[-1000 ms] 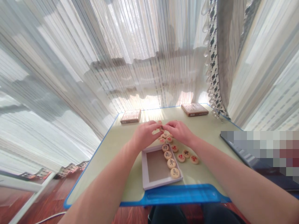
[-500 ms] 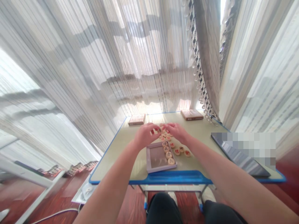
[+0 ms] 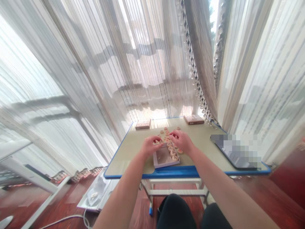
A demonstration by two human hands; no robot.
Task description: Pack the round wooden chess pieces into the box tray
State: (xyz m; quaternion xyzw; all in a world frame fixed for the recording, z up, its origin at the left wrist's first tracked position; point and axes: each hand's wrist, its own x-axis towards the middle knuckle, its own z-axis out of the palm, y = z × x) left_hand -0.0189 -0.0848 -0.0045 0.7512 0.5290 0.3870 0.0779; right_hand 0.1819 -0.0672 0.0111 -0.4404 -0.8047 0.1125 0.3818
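Observation:
My left hand [image 3: 150,146] pinches a round xiangqi piece [image 3: 161,141] between thumb and fingers, over the far left corner of a shallow open box [image 3: 166,164]. Along the right side of that box lies a column of several pale xiangqi pieces [image 3: 172,153] with dark characters. My right hand [image 3: 183,140] hovers just beyond the box's far right corner, its fingers curled together. Whatever its fingertips hold is too small to make out. Beyond and between the hands, loose pieces [image 3: 166,128] are scattered, and a few more sit right of the box, partly covered by my right hand.
Two flat boxes stand at the table's far edge, one on the left [image 3: 143,124] and one on the right [image 3: 193,119]. A dark tablet [image 3: 228,156] lies at the right. The table [image 3: 126,159] has a blue rim, with curtains [image 3: 152,79] behind it.
My left hand has brought its piece nearer, down to the box's far left corner. My right hand has also come closer to the box. The camera view has shifted somewhat.

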